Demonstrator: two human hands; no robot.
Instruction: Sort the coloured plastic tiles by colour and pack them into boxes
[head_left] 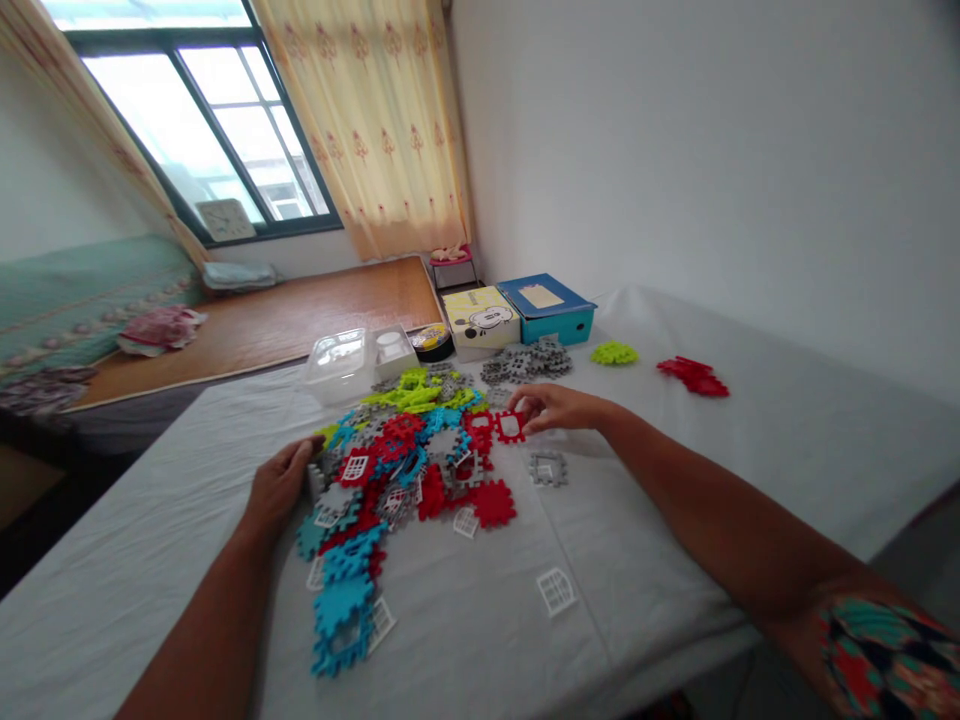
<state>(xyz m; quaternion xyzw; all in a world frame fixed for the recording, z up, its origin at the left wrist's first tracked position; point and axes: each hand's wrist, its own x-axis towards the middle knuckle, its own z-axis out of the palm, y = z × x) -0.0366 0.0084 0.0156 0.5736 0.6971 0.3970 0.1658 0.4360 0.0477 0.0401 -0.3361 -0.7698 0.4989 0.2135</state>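
Observation:
A heap of toothed, interlocking plastic building pieces (401,450) in red, blue, grey and lime green lies on the white sheet. My right hand (551,408) pinches a red square frame piece (511,427) by its right edge, at the heap's right side. Beside the heap's left edge rests my left hand (283,480), its fingers loosely bent against the outer pieces, near a bit of lime green. Just below my right hand lies a grey frame piece (548,469). A white lattice window piece (556,591) sits apart, closer to me.
Behind the heap stand a clear plastic tub (337,362), a white box (394,350), a yellow box (481,318) and a blue box (547,310). Sorted piles of grey (527,362), lime green (614,353) and red pieces (692,376) lie toward the wall.

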